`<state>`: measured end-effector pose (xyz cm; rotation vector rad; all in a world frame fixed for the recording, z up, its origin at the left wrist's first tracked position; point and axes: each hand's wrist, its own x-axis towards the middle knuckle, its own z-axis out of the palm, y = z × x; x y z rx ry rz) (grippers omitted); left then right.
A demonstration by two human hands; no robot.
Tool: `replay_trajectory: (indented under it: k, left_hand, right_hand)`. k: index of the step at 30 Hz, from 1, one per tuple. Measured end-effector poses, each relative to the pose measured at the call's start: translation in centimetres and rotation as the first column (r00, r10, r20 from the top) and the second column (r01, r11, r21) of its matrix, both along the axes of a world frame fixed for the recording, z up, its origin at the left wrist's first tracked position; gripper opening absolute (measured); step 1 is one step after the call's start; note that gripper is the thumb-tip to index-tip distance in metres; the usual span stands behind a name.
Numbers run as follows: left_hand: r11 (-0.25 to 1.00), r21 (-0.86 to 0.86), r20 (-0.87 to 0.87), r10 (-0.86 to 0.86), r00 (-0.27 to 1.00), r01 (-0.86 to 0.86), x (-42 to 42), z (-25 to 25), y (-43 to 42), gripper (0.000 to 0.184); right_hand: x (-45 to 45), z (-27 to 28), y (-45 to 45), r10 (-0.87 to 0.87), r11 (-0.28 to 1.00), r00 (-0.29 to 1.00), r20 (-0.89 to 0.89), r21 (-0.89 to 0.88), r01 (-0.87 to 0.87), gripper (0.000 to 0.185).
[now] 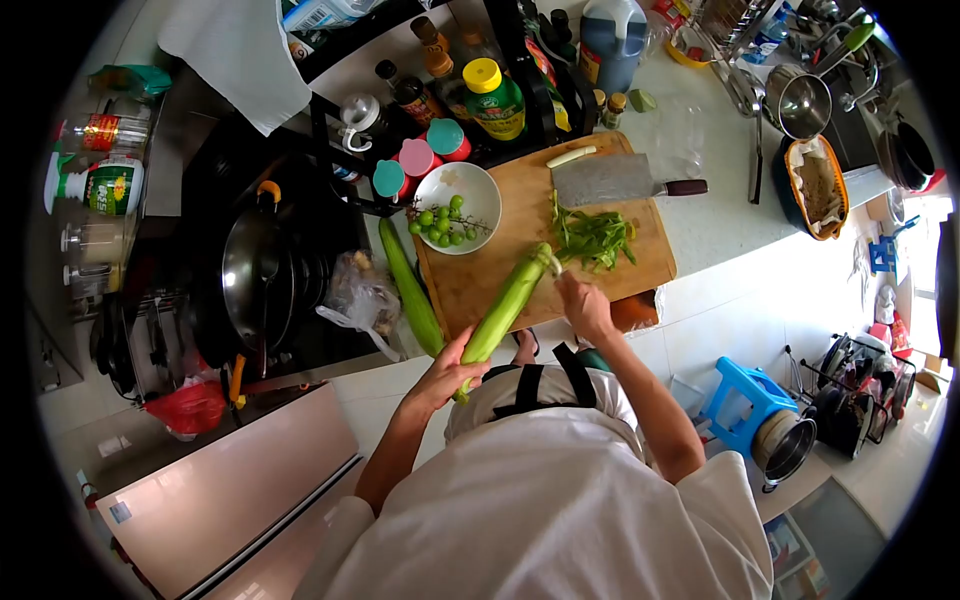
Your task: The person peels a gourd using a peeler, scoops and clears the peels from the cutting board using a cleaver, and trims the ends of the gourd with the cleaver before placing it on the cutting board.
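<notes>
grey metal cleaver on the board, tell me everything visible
The cleaver has a broad, roughly rectangular blade, dull grey, and a dark reddish-brown handle. It lies flat on the wooden cutting board, its handle jutting past the board's edge. Green leaves lie just beside the blade; neither the left hand nor the right hand touches it.

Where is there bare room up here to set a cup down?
The pale counter is bare between the cleaver's handle and the long thin utensil. The cutting board also has a bare patch between the bowl and the long green vegetable in the left hand. Behind the board, bottles stand crowded.
</notes>
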<state>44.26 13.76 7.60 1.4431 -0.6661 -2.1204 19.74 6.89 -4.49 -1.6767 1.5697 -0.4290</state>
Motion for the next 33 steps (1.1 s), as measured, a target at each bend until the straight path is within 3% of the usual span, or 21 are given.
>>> replay_trajectory:
  k: [4,7,10,13,18,24,28,31,33]
  left_hand:
    - [0.99,-0.077,0.088,-0.108,0.99,0.115,-0.2,-0.4,0.3,0.054]
    - [0.993,-0.089,0.153,-0.057,0.987,0.071,0.2,-3.0,0.4,0.05]
    - [0.989,0.117,0.199,-0.112,0.973,0.09,0.7,-5.0,-0.8,0.053]
    - [0.984,0.073,0.228,-0.174,0.958,0.161,0.7,-5.2,-1.3,0.057]
    - [0.907,-0.05,0.58,-0.314,0.752,0.418,0.6,-6.3,-0.9,0.064]
    - [0.86,-0.156,0.696,-0.252,0.672,0.485,0.9,-7.5,-0.1,0.063]
    - [0.76,-0.377,0.736,-0.101,0.67,0.529,1.9,-9.4,0.6,0.059]
    - [0.76,-0.374,0.73,-0.112,0.674,0.531,2.1,-9.0,0.3,0.059]
    - [0.62,-0.511,0.765,0.012,0.644,0.595,2.0,-9.3,0.4,0.059]
  right_hand:
    - [-1.8,-2.1,-1.8,-0.033,0.997,0.995,-0.097,-0.073,0.026,0.021]
    - [-2.1,-2.4,-2.3,-0.046,0.996,0.99,-0.136,-0.08,0.035,0.021]
    - [-1.7,-1.4,-1.7,-0.066,0.996,0.991,-0.12,-0.07,0.058,0.022]
    - [0.3,0.3,-0.7,-0.049,0.994,0.998,-0.048,-0.101,0.044,0.021]
    - [2.3,-0.2,0.0,0.074,0.997,0.994,-0.076,-0.013,-0.075,0.022]
    - [1.7,-0.9,-1.4,0.087,0.995,0.991,-0.104,-0.048,-0.093,0.023]
    - [2.1,-1.1,-1.7,0.061,0.997,0.99,-0.125,-0.031,-0.066,0.023]
    - [2.2,-1.6,-1.9,-0.008,1.0,0.987,-0.164,-0.031,0.003,0.024]
    - [1.6,-3.1,-2.0,-0.111,0.992,0.98,-0.165,-0.076,0.1,0.025]
